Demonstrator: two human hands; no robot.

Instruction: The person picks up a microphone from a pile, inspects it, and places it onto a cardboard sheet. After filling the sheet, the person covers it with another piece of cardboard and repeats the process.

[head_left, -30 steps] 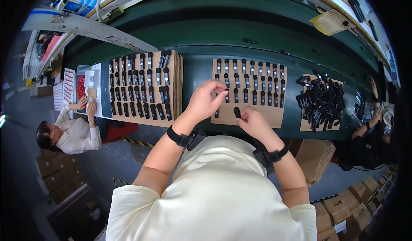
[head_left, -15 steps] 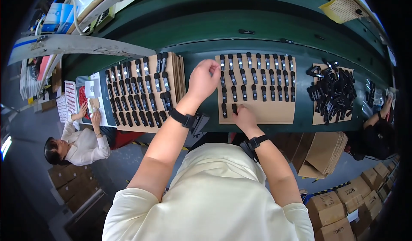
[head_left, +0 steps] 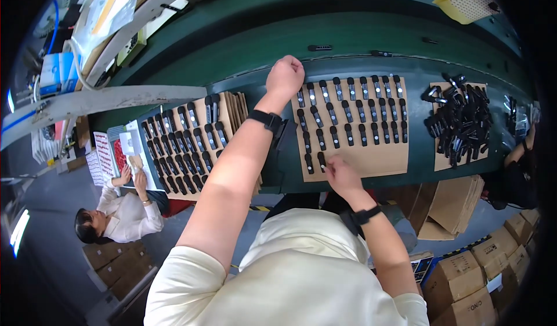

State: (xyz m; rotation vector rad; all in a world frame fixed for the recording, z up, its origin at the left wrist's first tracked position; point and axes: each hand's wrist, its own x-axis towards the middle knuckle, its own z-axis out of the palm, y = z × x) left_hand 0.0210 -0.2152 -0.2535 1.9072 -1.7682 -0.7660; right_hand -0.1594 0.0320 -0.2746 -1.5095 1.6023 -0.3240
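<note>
Small black microphones [head_left: 349,134] with rounded tops lie in rows on a flat cardboard sheet [head_left: 380,162] before me. My left hand [head_left: 285,75] is closed above the far left corner of this sheet, its fingers curled in; whatever they may hold is hidden. Close to the near edge, my right hand [head_left: 343,176] is just right of the last microphone [head_left: 322,162] in the short front row. Its fingertips are at or beside that microphone, but blur hides whether they grip it.
To the left, a cardboard stack [head_left: 239,108] bears more rows of microphones. A loose heap of black pieces [head_left: 461,120] lies on cardboard at the right. A grey metal bar [head_left: 116,98] crosses at left. Co-workers sit on both sides. Cartons [head_left: 458,276] stand at lower right.
My left hand has moved away from me, and its fingers have curled in. My right hand has shifted slightly right of the front-row microphone. The whole view has also shifted.
</note>
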